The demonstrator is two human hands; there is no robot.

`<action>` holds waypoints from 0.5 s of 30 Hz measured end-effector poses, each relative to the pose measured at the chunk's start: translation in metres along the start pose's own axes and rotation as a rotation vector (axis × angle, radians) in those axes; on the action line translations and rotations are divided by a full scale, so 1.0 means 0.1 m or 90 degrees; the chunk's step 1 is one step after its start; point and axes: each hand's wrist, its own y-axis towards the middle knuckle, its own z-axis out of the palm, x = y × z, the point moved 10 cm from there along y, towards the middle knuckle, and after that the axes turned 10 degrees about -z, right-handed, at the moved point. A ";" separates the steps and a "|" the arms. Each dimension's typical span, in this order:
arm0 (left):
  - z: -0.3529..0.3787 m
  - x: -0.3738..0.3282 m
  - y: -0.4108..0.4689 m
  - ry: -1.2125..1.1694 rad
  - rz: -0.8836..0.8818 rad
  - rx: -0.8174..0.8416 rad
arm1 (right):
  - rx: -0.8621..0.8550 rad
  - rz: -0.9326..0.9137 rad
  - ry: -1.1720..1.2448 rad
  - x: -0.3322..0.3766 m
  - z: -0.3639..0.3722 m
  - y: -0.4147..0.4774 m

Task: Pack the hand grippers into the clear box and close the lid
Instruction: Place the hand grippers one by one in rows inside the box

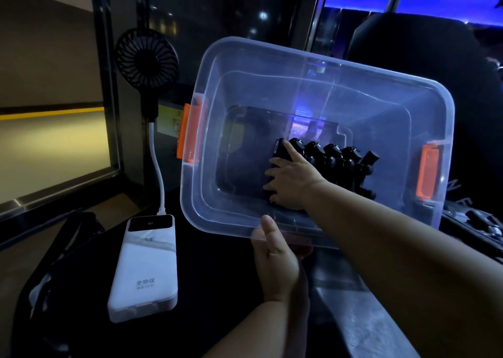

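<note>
Grippers (334, 161) pressed onto box (353, 71) floor by right hand (288, 186), fingers spread flat; box tilted for reach, near rim pinched by left hand (275, 259).

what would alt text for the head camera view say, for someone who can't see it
A person's right hand reaches into an open clear box with orange latches, pressing on black hand grippers at its bottom, while the left hand grips the box's near rim. To the left on the dark surface lie a white power bank and a small black fan.
</note>
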 end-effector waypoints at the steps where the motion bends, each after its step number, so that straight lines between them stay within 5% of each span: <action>1: 0.00 -0.03 -0.02 -0.003 0.006 -0.004 | 0.000 -0.005 -0.002 0.00 -0.01 0.00; 8: 0.04 -0.03 -0.05 -0.028 -0.019 0.012 | -0.133 0.036 0.072 -0.14 -0.31 -0.23; 15: -0.01 -0.08 -0.08 0.007 0.019 -0.023 | -0.522 0.322 0.235 -0.63 -0.33 -1.59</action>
